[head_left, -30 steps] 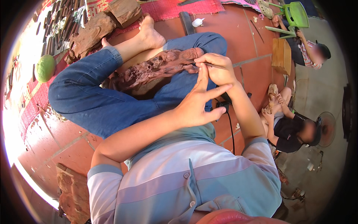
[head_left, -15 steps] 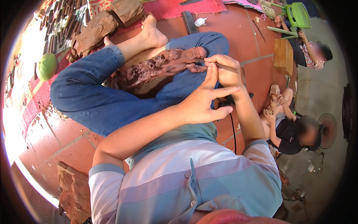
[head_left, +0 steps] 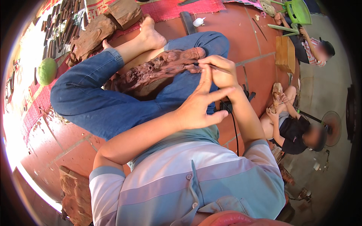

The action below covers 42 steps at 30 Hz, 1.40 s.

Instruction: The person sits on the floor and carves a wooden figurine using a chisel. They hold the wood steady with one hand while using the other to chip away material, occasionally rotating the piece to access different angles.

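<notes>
A reddish-brown wood carving [head_left: 162, 67] with deeply cut relief lies slantwise over my crossed legs, its right end by my knee. Close to that end, my right hand [head_left: 223, 73] is closed around a thin carving tool [head_left: 220, 69], pen-fashion. The tool's tip is hidden by my fingers and cannot be made out. My left hand [head_left: 198, 105] reaches across in front of my body with thumb and fingers spread. Its longest fingers stretch up to the right hand's fingertips and seem to touch there.
Many carving tools [head_left: 64, 28] lie at the far left beside rough wood blocks [head_left: 94, 35] and a green melon [head_left: 46, 71]. A dark bar [head_left: 187, 22] lies beyond my knee. A wooden box [head_left: 285, 54] and a black cord [head_left: 235, 128] are rightward. A co-worker [head_left: 294, 132] holds another carving.
Both hands have shifted slightly left, with the tool tilted a little differently. The carving stays on my legs. At right, the co-worker's hands and carving have moved a little.
</notes>
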Motion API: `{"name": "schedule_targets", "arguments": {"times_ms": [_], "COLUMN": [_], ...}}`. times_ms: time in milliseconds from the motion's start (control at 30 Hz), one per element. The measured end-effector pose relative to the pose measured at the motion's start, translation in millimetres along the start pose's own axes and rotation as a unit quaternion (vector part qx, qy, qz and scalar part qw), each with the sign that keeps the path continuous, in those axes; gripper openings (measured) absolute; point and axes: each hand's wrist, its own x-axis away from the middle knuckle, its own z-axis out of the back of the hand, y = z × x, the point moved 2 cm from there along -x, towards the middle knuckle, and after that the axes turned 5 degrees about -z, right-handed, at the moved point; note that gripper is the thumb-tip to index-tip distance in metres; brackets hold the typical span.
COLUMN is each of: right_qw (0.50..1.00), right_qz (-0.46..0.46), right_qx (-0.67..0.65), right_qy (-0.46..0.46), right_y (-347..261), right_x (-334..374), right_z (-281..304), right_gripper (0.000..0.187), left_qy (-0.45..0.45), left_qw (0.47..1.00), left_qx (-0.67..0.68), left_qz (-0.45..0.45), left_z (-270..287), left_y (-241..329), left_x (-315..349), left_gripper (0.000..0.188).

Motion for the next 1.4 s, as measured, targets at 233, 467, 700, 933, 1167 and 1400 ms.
{"name": "schedule_targets", "arguments": {"times_ms": [233, 467, 700, 933, 1167, 1400], "right_qw": [0.999, 0.998, 0.995, 0.986, 0.989, 0.989], "right_qz": [-0.035, -0.043, -0.088, -0.078, -0.065, -0.106], "right_qx": [-0.002, -0.025, -0.046, -0.109, -0.038, -0.086], "right_qy": [0.033, 0.039, 0.017, 0.103, 0.124, 0.051], "right_y": [4, 5, 9, 12, 18, 19], "right_x": [4, 7, 7, 18, 11, 8], "right_z": [12, 4, -10, -3, 5, -3], "right_gripper": [0.013, 0.012, 0.011, 0.012, 0.011, 0.011], "left_qy": [-0.025, 0.005, 0.024, 0.001, -0.009, 0.04], "left_qw": [1.0, 0.999, 1.0, 0.999, 0.997, 0.995], "left_qx": [0.004, 0.041, 0.018, 0.027, 0.076, 0.087], "left_qz": [-0.002, 0.021, 0.007, -0.025, 0.015, 0.011], "left_z": [2, -1, 1, 3, 6, 0], "left_y": [0, -4, -7, -3, 1, -13], "left_x": [-10, -8, 0, -4, -21, -11], "left_gripper": [0.064, 0.061, 0.059, 0.057, 0.058, 0.059]}}
